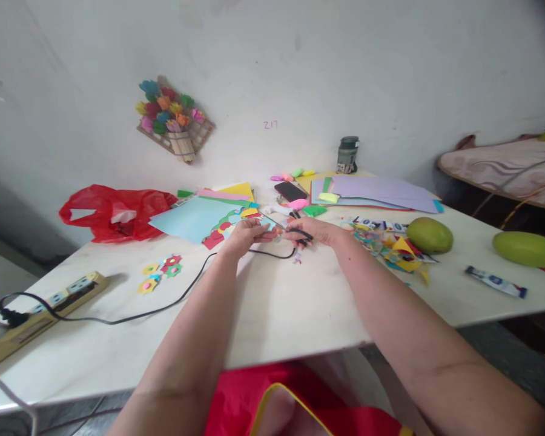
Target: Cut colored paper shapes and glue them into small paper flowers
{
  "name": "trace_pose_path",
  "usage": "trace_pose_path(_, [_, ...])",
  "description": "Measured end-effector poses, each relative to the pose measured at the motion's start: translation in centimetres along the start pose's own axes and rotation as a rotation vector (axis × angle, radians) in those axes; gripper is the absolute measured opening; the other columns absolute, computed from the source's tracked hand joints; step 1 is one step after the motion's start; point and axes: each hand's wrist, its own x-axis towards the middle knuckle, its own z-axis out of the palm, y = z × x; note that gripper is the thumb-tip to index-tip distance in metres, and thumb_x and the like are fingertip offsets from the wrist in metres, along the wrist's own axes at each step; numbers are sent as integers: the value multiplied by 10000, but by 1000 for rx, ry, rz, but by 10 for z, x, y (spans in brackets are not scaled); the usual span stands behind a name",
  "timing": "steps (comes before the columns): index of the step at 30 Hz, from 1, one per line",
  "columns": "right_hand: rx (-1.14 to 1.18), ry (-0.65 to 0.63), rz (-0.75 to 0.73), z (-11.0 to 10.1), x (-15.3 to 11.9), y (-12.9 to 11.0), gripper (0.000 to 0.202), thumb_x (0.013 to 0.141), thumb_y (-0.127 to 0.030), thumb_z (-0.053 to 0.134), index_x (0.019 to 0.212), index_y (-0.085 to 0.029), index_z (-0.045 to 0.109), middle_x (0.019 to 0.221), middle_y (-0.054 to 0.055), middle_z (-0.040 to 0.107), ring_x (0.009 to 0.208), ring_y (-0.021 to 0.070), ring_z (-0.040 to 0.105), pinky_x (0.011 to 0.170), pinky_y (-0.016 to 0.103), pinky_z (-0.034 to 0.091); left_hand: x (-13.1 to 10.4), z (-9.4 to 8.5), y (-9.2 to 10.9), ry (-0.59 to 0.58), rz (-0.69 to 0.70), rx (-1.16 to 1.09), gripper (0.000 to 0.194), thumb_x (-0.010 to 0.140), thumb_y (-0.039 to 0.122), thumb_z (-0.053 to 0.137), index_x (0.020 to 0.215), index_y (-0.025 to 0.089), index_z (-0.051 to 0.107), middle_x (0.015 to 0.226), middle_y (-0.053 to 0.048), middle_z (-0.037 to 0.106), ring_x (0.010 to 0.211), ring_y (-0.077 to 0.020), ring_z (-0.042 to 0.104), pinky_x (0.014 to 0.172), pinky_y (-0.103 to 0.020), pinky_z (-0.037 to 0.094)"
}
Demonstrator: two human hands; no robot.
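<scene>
My right hand point(320, 231) is closed around the black handles of a pair of scissors point(303, 236), whose blades point left toward my other hand. In a pinch, the fingers of my left hand point(249, 236) hold a small piece of light blue paper point(267, 223) near the blades. Just behind the left hand lie colourful paper cutouts point(220, 231), partly covered by it. Paper flowers point(172, 264) in yellow, red and green rest on the table to the left.
A black cable point(163, 312) crosses the table from a power strip point(49, 312). A red plastic bag point(113, 209), paper sheets point(381, 191), a phone point(290, 191), paper scraps point(404, 251), a green fruit point(430, 235), a glue tube point(495, 281) and a dark bottle point(347, 154) surround the hands.
</scene>
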Motion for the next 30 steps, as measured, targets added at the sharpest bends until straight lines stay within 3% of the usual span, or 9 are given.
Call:
trace_pose_path(12, [-101, -4, -35, -3, 8, 14, 269, 680, -398, 607, 677, -149, 505, 560, -10, 542, 425, 68, 474, 358, 193, 259, 0, 0, 0, 7, -19, -13, 271, 633, 221, 739, 652, 119, 488, 688, -107, 683, 717, -217, 677, 678, -311, 532])
trace_pose_path(30, [-178, 3, -27, -1, 2, 6, 336, 702, -469, 599, 703, -143, 520, 535, -33, 478, 430, 59, 436, 375, 185, 277, 2, -3, -2, -22, -29, 14, 250, 639, 242, 735, 702, 101, 539, 719, -109, 688, 710, -198, 677, 691, -300, 532])
